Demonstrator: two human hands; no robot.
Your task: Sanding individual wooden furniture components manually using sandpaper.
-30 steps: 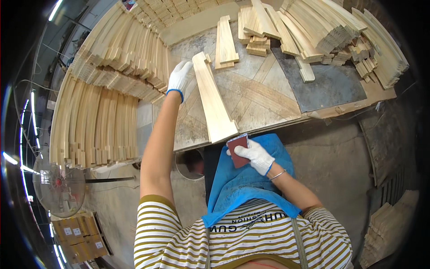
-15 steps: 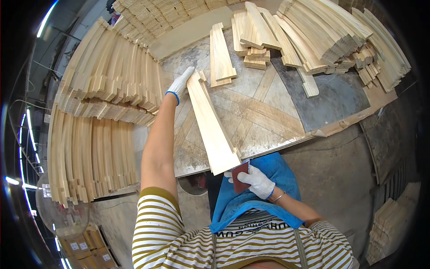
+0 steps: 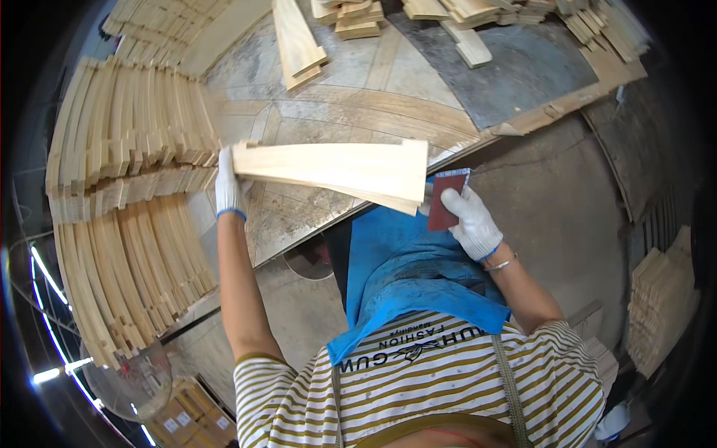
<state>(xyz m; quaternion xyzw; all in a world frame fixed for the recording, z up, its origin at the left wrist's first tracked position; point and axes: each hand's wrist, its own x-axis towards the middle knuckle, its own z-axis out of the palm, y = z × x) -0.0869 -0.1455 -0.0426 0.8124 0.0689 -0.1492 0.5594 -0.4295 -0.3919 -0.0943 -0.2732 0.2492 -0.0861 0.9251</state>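
Observation:
Two pale, notched wooden boards (image 3: 336, 166), lying one over the other, stretch sideways above the near edge of the table. My left hand (image 3: 229, 183), in a white glove with a blue cuff, grips their left end. Just off their wider right end is my right hand (image 3: 476, 225), also gloved. It holds a folded piece of dark red sandpaper (image 3: 446, 200), thumb on top. The fingers under the sandpaper are mostly hidden.
Tall stacks of similar boards (image 3: 127, 172) stand at the left. A pair of boards (image 3: 297, 45) lies farther back on the worn table (image 3: 328, 112). More piles (image 3: 357, 19) sit at the back, beside a dark sheet (image 3: 515, 78). Another stack (image 3: 657, 306) is low at right.
The held boards have swung from pointing toward me to lying nearly crosswise. My left hand has come nearer, and my right hand with the sandpaper has moved right and away from my body.

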